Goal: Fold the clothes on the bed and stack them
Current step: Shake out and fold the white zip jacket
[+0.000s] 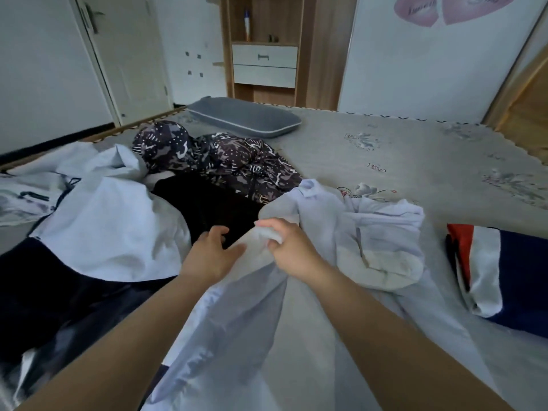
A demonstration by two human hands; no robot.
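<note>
The right hand [289, 247] is pinching a bunched fold of the pale blue shirt [370, 232], which is lying crumpled on the bed [415, 161] in front of the person. The left hand [212, 252] is reaching beside it, fingers spread, holding nothing. A folded red, white and navy garment [498, 271] is sitting to the right. Farther off are lying a black garment [207, 203], a patterned jacket [231, 158] and a grey pillow [243, 117].

Pale blue shirt [370, 232] crumpled on bed [385, 149]; folded striped garment [498, 271] beside.
</note>
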